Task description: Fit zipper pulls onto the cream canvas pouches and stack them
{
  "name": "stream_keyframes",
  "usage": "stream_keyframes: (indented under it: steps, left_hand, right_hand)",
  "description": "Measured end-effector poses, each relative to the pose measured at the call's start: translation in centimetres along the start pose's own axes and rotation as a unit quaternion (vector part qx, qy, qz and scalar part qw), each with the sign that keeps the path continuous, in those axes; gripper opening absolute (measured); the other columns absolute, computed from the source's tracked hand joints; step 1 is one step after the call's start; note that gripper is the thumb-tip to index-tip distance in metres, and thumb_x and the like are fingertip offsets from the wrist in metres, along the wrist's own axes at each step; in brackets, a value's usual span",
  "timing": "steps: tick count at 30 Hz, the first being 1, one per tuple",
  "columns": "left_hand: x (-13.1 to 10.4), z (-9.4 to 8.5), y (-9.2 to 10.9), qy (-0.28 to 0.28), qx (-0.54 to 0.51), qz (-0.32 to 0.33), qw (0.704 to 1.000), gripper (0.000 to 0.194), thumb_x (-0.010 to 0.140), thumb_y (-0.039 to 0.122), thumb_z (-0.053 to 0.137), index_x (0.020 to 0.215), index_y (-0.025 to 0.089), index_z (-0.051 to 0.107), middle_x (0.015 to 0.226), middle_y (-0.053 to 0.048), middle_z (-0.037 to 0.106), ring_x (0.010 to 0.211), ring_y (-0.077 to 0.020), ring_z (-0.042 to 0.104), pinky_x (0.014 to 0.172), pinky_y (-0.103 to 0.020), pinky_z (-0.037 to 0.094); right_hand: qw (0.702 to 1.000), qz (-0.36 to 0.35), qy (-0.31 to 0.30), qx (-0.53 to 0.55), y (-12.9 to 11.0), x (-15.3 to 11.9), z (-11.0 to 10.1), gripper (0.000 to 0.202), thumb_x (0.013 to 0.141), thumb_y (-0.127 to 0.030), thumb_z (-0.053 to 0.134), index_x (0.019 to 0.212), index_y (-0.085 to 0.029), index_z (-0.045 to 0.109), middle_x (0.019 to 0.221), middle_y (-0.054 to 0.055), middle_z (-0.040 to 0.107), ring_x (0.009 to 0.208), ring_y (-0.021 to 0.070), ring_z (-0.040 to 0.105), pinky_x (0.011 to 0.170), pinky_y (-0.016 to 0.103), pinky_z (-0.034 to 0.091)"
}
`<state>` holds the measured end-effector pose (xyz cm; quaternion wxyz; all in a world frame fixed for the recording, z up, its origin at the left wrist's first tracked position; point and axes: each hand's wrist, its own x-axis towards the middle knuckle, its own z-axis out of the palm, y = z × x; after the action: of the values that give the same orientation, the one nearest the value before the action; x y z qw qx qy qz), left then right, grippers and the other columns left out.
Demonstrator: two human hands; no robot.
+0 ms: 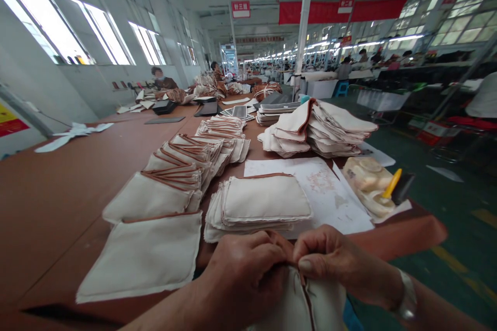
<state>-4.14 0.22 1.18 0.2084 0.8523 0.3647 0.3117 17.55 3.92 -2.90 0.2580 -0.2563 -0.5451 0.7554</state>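
Close in front of me, at the bottom of the head view, both hands pinch a white fabric piece (285,307) with a brown seam down its middle. My left hand (248,266) is closed on its upper edge. Right beside it, my right hand (334,256), with a silver bracelet on the wrist, pinches the brown seam between thumb and finger. Just beyond lies a stack of white pieces with brown edging (267,199). To the left, a single white piece (143,256) lies flat before an overlapping row of similar pieces (178,165).
A white paper sheet (322,181) lies under the stack's right side. Right of it sit a plastic-wrapped lump (363,176) and a yellow-handled tool (392,183). A larger pile of white pieces (337,126) stands behind. The brown table (77,191) stretches back toward co-workers.
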Motion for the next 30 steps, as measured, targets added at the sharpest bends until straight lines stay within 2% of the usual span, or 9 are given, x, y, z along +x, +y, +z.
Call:
stream_keyframes:
  steps: [4,8,10,14,18,25,28,30]
  left_hand:
    - [-0.3,-0.1,0.0,-0.015,0.13,0.047,0.99,0.019,0.085,0.008,0.05,0.073,0.015,0.064,0.069,-0.003,0.065,0.056,-0.0121,0.055,0.051,-0.022,0.038]
    - [-0.5,-0.4,-0.2,-0.076,0.152,0.066,0.983,0.019,0.089,0.011,0.051,0.073,0.017,0.059,0.07,0.0,0.063,0.054,-0.0109,0.051,0.047,-0.024,0.033]
    - [-0.6,-0.4,-0.3,-0.084,0.152,0.067,0.983,0.017,0.089,0.011,0.051,0.075,0.017,0.058,0.072,0.001,0.063,0.056,-0.0108,0.053,0.048,-0.024,0.034]
    - [-0.5,0.0,-0.2,-0.047,0.165,0.058,0.983,0.018,0.085,0.007,0.049,0.073,0.018,0.056,0.07,0.001,0.064,0.056,-0.0118,0.054,0.049,-0.024,0.037]
    - [-0.5,0.7,0.1,-0.02,0.219,0.07,0.973,0.018,0.086,0.009,0.046,0.076,0.019,0.057,0.068,0.0,0.061,0.049,-0.0137,0.05,0.043,-0.027,0.033]
    - [-1.0,0.9,0.3,-0.007,0.314,0.168,0.934,0.014,0.088,0.009,0.044,0.086,0.013,0.057,0.068,-0.003,0.059,0.051,-0.014,0.052,0.045,-0.027,0.037]
    - [-1.7,0.6,0.0,0.014,0.343,0.23,0.911,0.016,0.089,0.009,0.044,0.094,0.008,0.059,0.079,-0.009,0.066,0.056,-0.0154,0.059,0.052,-0.029,0.044]
    - [-2.2,0.5,-0.2,0.0,0.349,0.267,0.899,0.019,0.089,0.009,0.044,0.101,0.007,0.06,0.089,-0.012,0.068,0.06,-0.0166,0.062,0.056,-0.031,0.047]
  right_hand:
    - [1.0,0.01,-0.004,0.029,0.3,-0.1,0.1,0.033,0.077,-0.04,0.079,0.079,-0.008,0.072,0.062,-0.001,0.055,0.056,0.0073,0.041,0.053,0.018,0.031]
    - [1.0,0.006,-0.009,0.025,0.3,-0.1,0.2,0.032,0.078,-0.04,0.078,0.079,-0.008,0.072,0.061,-0.001,0.055,0.056,0.0079,0.044,0.054,0.018,0.034]
    - [1.0,0.008,-0.009,0.028,0.4,-0.1,0.3,0.033,0.077,-0.04,0.079,0.078,-0.008,0.071,0.06,-0.001,0.054,0.055,0.0075,0.043,0.053,0.018,0.034]
    - [0.999,0.015,-0.005,0.035,0.6,0.0,0.2,0.033,0.076,-0.04,0.08,0.08,-0.008,0.072,0.06,-0.001,0.054,0.054,0.0075,0.044,0.052,0.017,0.033]
    - [0.999,0.013,-0.011,0.046,0.6,0.0,0.4,0.033,0.076,-0.039,0.08,0.078,-0.007,0.072,0.06,-0.001,0.054,0.054,0.007,0.042,0.052,0.018,0.033]
    - [0.999,0.019,-0.011,0.026,0.3,-0.1,0.5,0.034,0.075,-0.04,0.08,0.076,-0.008,0.069,0.062,-0.001,0.055,0.057,0.0082,0.043,0.054,0.019,0.033]
    - [0.999,0.01,-0.008,-0.032,0.4,-0.3,0.4,0.032,0.077,-0.039,0.078,0.075,-0.008,0.069,0.065,0.001,0.058,0.06,0.0097,0.045,0.056,0.02,0.035]
    - [0.997,0.014,-0.001,-0.079,0.3,-0.5,0.3,0.029,0.078,-0.037,0.076,0.076,-0.008,0.07,0.066,0.001,0.059,0.06,0.0102,0.046,0.056,0.02,0.035]
